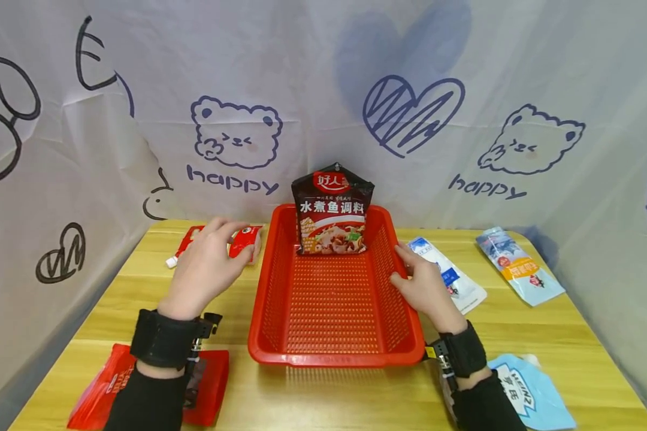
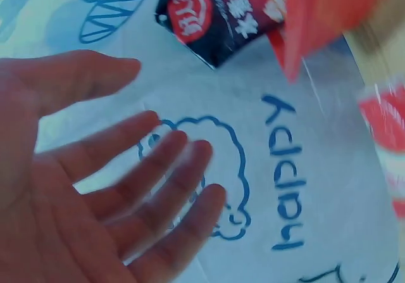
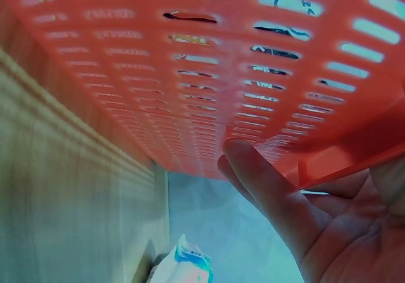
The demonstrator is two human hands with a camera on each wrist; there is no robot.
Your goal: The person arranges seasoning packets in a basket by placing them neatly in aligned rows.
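A red plastic basket (image 1: 331,311) with perforated walls stands mid-table. My right hand (image 1: 426,287) grips its right rim; in the right wrist view that hand's fingers (image 3: 259,172) lie against the basket's perforated wall (image 3: 202,93). A black-and-red fish seasoning packet (image 1: 333,215) stands upright inside, against the far end. To the left of the basket, my left hand (image 1: 210,263) holds nothing, its fingers spread apart from the thumb, as the left wrist view shows. Partly hidden behind it is a red packet (image 1: 245,244).
Right of the basket lie a white-and-blue pouch (image 1: 460,281) and a light-blue packet (image 1: 520,266). Another blue pouch (image 1: 539,392) is at the near right. Red packets (image 1: 210,383) lie under the left forearm. A drawn-on white cloth (image 1: 323,72) hangs behind the table.
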